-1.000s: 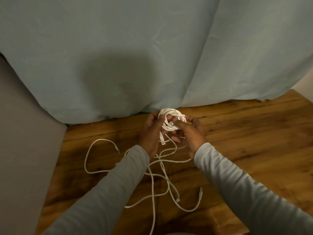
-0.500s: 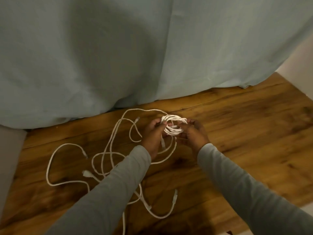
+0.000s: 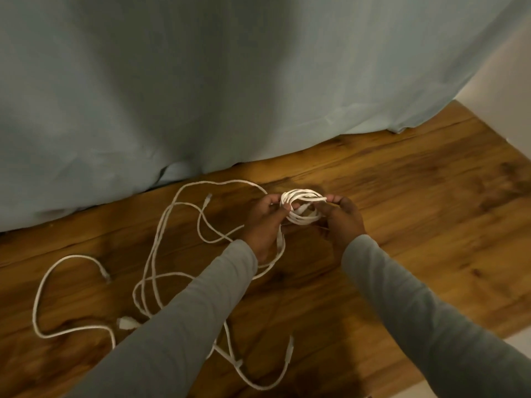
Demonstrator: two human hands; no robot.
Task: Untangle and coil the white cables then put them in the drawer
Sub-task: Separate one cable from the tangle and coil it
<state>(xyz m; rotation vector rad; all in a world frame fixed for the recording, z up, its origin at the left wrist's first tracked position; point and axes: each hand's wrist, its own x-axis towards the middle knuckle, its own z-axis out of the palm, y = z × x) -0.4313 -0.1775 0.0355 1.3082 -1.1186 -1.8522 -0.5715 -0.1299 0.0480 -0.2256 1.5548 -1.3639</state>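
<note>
We judge ourselves mid-coiling: at centre frame our left hand (image 3: 263,222) and right hand (image 3: 342,218) pinch opposite sides of a small coil of white cable (image 3: 301,208), so next we must gather the loose white cables (image 3: 155,271) sprawled lower left on the wooden floor (image 3: 416,214), with no drawer in view.

Loose white cables (image 3: 155,254) pass under left sleeve (image 3: 184,320); drawer out of frame; connector types (image 3: 125,323) too small to tell.

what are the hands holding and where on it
A coil of white cable: the left hand pinches its left side, the right hand its right side. The other cables lie loose.
</note>
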